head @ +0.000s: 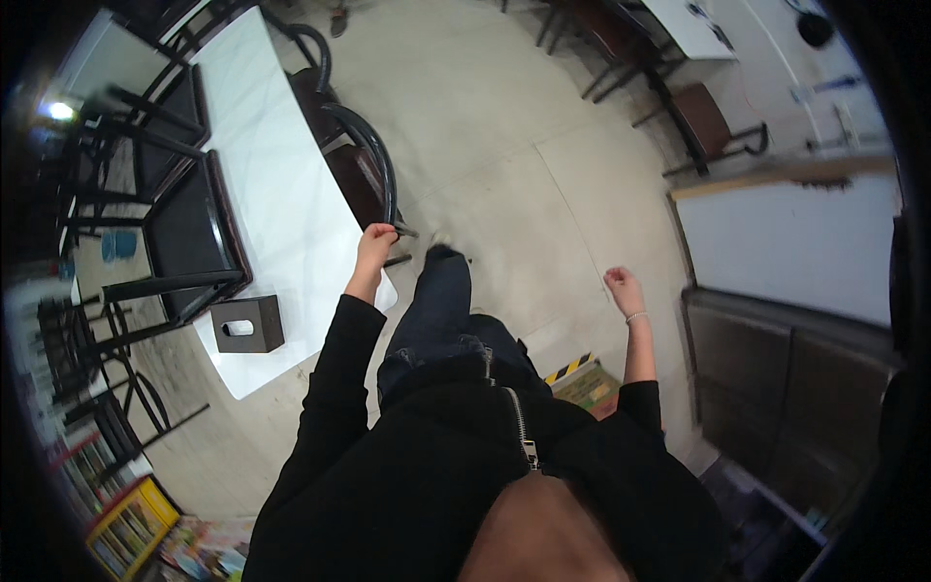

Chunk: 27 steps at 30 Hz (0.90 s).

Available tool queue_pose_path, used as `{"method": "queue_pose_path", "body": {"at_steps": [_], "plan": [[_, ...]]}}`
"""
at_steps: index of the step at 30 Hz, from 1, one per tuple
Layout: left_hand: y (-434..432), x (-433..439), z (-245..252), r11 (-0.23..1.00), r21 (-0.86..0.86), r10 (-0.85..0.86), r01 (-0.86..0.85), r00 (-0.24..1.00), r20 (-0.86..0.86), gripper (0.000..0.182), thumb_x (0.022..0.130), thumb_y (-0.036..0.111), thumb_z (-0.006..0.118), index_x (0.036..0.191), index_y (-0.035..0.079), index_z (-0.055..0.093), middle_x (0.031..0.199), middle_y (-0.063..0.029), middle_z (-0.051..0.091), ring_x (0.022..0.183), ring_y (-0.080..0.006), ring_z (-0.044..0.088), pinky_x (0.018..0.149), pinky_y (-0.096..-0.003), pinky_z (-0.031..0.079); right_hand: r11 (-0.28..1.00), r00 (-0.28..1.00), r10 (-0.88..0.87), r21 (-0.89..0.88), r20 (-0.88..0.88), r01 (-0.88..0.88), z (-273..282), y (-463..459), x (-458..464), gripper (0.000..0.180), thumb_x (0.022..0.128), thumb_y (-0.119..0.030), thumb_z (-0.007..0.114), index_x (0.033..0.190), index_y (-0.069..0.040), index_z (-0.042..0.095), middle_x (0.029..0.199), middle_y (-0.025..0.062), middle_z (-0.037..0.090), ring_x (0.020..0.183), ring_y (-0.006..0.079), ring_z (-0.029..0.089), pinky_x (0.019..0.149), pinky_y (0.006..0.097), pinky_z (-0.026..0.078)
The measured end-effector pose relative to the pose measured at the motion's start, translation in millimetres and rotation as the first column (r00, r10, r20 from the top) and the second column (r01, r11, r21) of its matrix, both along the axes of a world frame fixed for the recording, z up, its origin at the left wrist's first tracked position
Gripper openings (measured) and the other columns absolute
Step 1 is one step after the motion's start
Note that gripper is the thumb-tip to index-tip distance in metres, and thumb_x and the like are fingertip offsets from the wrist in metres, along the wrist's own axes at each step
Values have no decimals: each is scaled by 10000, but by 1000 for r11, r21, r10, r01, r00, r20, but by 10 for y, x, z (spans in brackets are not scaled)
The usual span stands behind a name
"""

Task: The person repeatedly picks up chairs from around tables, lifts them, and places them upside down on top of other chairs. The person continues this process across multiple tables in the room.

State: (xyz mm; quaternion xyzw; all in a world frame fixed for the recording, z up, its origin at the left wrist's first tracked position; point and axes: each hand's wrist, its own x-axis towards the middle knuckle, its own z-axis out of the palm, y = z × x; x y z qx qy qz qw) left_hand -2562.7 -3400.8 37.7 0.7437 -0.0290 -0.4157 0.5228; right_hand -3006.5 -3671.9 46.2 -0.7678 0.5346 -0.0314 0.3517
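Note:
My left hand (376, 249) is over the near end of a white marble-look table (265, 145), its fingers bent together. Just past the fingertips is the curved black rail (385, 174) of a chair with a dark brown seat (355, 180); whether I touch it cannot be told. My right hand (623, 287) hangs over the bare floor, fingers curled in, with nothing seen in it. A bracelet (636, 316) circles that wrist. On the table's near end stands a dark tissue box (251, 325) with an oval opening.
Chairs with dark seats (190, 240) rest upside down on the table's left side. To the right is a white-topped counter (789, 240) with dark panels. A carton (588, 389) with yellow-black striped edging sits beside my legs. A yellow-framed rack (134, 527) is at lower left.

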Motion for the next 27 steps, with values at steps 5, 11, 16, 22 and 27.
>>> {"method": "queue_pose_path", "body": {"at_steps": [5, 11, 16, 22, 27], "plan": [[-609, 776, -512, 954, 151, 217, -260, 942, 254, 555, 719, 186, 700, 1174, -20, 458, 1055, -146, 541, 947, -235, 534, 832, -323, 423, 985, 969, 154, 51, 195, -167, 77, -1163, 1481, 226, 825, -210, 613, 960, -29, 606, 828, 98, 654, 721, 172, 614, 676, 294, 488], [-1555, 1564, -853, 869, -73, 431, -490, 820, -377, 766, 715, 231, 759, 1288, -63, 344, 1233, -165, 458, 1111, -254, 471, 903, -335, 389, 850, 948, 287, 419, 138, -318, -457, -1983, 2261, 170, 838, -147, 608, 950, -19, 606, 818, 36, 616, 715, 104, 569, 665, 245, 477], [-1748, 2008, -1600, 794, 90, 594, -602, 733, -331, 215, 726, 26, 651, 766, 35, 440, 625, -49, 448, 515, -155, 402, 474, -322, 305, 792, 949, 299, 530, 96, -303, -188, -2833, 2919, 211, 826, -193, 626, 944, -20, 608, 778, 39, 620, 690, 111, 572, 669, 257, 477], [-2094, 2326, -1269, 746, 172, 666, -644, 728, -163, 202, 699, -17, 633, 788, -34, 452, 684, -124, 526, 609, -216, 522, 531, -365, 387, 733, 931, 365, 620, -11, -280, -270, -4251, 3556, 157, 843, -197, 599, 928, -65, 600, 797, 12, 625, 698, 109, 598, 611, 235, 449], [-2459, 2421, -729, 735, 160, 677, -659, 698, -234, 23, 664, -29, 601, 678, -34, 583, 659, -87, 532, 583, -218, 524, 525, -334, 386, 657, 890, 454, 666, 24, -353, -318, -5085, 4650, 150, 849, -202, 581, 942, -85, 597, 818, 13, 633, 714, 114, 606, 615, 223, 446]]}}
